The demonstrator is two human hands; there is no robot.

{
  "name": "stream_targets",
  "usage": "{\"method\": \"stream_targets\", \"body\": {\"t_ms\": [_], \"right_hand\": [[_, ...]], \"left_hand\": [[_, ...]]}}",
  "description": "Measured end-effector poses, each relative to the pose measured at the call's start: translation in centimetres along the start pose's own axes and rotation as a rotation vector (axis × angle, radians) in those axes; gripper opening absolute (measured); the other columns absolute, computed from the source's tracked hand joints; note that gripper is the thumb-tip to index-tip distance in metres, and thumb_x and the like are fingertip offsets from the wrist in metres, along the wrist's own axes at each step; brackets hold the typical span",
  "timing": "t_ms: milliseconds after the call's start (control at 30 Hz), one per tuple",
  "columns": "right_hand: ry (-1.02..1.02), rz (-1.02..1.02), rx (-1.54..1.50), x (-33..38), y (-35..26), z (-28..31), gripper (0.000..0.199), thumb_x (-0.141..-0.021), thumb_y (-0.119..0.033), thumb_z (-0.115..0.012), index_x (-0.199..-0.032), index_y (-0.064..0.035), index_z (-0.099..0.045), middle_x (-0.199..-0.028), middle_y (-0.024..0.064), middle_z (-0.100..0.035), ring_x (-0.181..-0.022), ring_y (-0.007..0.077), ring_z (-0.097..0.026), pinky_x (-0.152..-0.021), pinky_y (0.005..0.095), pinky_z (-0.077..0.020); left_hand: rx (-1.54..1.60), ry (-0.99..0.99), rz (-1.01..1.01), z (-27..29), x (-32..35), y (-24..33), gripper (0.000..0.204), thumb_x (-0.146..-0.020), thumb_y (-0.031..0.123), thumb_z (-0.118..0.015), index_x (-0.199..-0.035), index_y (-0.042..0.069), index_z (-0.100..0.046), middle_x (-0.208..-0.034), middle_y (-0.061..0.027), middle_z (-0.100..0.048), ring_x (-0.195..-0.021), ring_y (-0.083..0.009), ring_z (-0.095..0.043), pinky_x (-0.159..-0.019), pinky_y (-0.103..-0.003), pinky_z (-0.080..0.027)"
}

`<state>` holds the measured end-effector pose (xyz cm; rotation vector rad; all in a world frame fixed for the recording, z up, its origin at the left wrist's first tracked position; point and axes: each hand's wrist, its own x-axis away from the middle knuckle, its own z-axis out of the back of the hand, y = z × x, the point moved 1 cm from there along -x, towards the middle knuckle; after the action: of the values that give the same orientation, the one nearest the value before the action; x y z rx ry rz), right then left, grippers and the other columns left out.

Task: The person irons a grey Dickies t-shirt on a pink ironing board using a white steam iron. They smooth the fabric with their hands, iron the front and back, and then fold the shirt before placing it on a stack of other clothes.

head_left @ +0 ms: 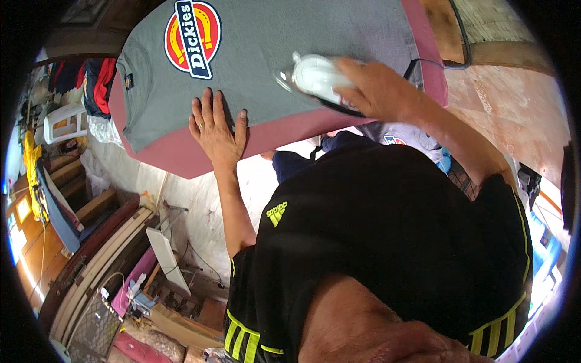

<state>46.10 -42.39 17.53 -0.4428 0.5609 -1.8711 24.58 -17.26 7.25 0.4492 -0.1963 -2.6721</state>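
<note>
While our left hand [216, 128] lies flat, fingers spread, on the grey cotton T-shirt [284, 42] at upper centre, our right hand [375, 91] apparently grips the white electric iron [311, 77], best glided slowly.
</note>
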Motion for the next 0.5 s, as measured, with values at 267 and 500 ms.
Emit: {"method": "stream_targets", "body": {"t_ms": [267,500], "right_hand": [[-0.064,0.035,0.163,-2.4,3.7,3.5,0.032,-0.094,-0.030,-0.060,-0.105,-0.0020,-0.050,-0.078,0.0251,-0.063,-0.076,0.0454,-0.063,-0.068,0.0535,-0.0491],[0.375,0.006,0.321,-14.1,15.7,13.0,0.039,-0.094,-0.033,-0.055,-0.097,0.0056,-0.062,-0.086,0.0287,-0.065,-0.080,0.0483,-0.062,-0.074,0.0516,-0.0487]], "left_hand": [[0.013,-0.018,0.024,0.3,-0.3,0.3,0.065,-0.091,0.048,-0.056,-0.144,0.010,-0.047,-0.153,-0.0100,-0.040,-0.145,-0.0356,-0.028,-0.116,-0.053,-0.016],[-0.005,-0.030,0.038,0.3,-0.7,0.5,0.063,-0.092,0.047,-0.055,-0.143,0.009,-0.047,-0.153,-0.0100,-0.041,-0.146,-0.0347,-0.027,-0.116,-0.052,-0.016]]}}
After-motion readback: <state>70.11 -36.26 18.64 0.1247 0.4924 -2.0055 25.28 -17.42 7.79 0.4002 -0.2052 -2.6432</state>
